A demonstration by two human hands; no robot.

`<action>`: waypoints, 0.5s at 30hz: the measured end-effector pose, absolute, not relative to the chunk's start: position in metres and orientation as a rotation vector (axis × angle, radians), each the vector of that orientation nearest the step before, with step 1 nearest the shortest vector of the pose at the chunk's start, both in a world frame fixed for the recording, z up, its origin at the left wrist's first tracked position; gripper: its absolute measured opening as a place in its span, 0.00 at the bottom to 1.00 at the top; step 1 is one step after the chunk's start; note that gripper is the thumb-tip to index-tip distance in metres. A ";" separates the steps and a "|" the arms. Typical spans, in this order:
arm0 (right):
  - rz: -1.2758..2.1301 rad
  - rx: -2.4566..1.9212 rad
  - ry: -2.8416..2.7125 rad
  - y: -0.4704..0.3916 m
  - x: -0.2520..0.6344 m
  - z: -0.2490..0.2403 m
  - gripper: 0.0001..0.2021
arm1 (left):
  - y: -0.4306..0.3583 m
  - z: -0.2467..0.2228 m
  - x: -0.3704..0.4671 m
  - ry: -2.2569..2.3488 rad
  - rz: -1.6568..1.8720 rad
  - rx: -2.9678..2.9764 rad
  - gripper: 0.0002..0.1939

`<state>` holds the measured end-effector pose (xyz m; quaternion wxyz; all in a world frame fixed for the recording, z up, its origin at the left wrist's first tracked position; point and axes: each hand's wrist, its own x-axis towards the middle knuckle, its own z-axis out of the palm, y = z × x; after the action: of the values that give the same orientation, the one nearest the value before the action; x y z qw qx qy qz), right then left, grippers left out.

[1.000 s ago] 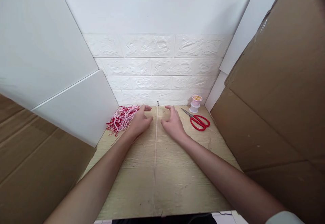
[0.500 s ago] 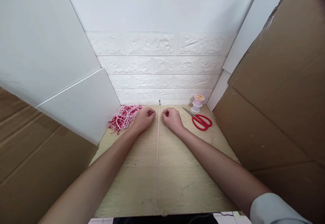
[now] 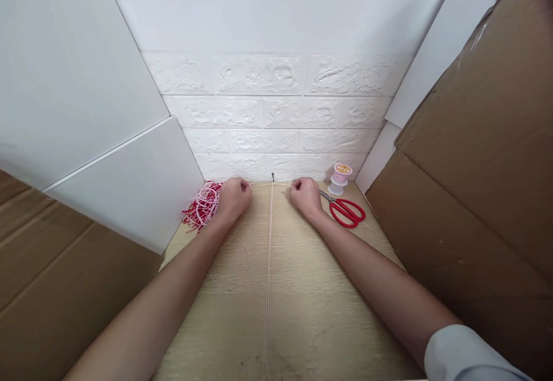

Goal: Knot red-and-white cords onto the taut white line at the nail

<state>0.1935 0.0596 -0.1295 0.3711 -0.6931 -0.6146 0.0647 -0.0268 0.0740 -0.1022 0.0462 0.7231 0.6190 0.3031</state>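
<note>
My left hand (image 3: 235, 197) is closed on one end of a thin pale thread (image 3: 281, 183), near the back of the wooden board. My right hand (image 3: 306, 195) pinches the other end. Between them the thread runs nearly straight sideways, meeting lengthwise cords (image 3: 268, 260) just in front of a small dark nail (image 3: 272, 175) at the wall. Those pale cords stretch from the nail towards the board's front edge. Whether a knot sits at the crossing is too small to tell.
Red and pink braided cords (image 3: 203, 205) lie heaped beside my left hand. Red-handled scissors (image 3: 347, 212) and stacked thread spools (image 3: 340, 178) are right of my right hand. Cardboard (image 3: 466, 196) and white panels flank the board; a white brick-patterned wall (image 3: 259, 110) closes the back.
My hands have moved apart, left hand leftwards and right hand rightwards. The thread between them has drawn out straight near the nail. The camera view has shifted slightly.
</note>
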 end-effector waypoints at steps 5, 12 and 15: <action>0.141 -1.826 -1.533 0.056 0.197 -0.127 0.10 | 0.070 -0.096 -0.024 1.960 0.965 2.285 0.09; 0.259 -1.515 -1.553 0.063 0.176 -0.107 0.18 | 0.074 -0.080 0.000 1.708 1.118 2.319 0.17; 0.499 -1.586 -1.423 0.076 0.156 -0.107 0.11 | 0.084 -0.087 0.018 1.719 1.111 2.040 0.11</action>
<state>0.1559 0.0761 -0.1067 0.4586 -0.6441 -0.5777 0.2025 0.0182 0.0838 -0.0866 0.1254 0.7003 0.5902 0.3815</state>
